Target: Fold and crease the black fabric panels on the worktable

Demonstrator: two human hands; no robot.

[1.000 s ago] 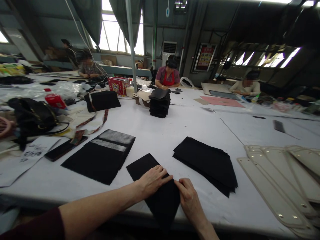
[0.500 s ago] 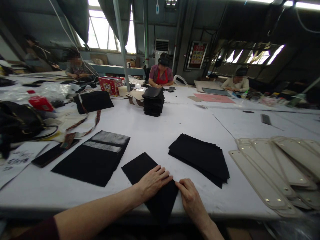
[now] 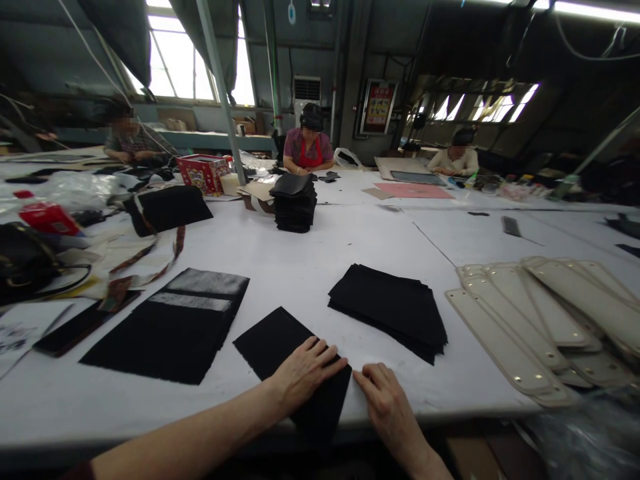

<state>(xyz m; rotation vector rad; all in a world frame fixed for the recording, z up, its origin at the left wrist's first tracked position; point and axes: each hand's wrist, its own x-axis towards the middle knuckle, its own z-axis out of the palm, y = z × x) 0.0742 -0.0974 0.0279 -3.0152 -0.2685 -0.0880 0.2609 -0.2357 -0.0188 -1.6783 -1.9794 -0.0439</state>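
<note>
The black sheet lies on the white table, by its near edge. The left hand rests flat on it, fingers loose. The right hand is curled at the sheet's side corner; I can't tell if its fingers pinch. I think they're neatening that edge, and the next move needs a steady left hand. Beyond sits a black pile.

Person's left hand bare, forearm behind it bare too. Dark maroon sleeve lower left of the left hand, past the forearm, mostly out of frame. Right hand, right of the left hand: bare, wrist likewise.
</note>
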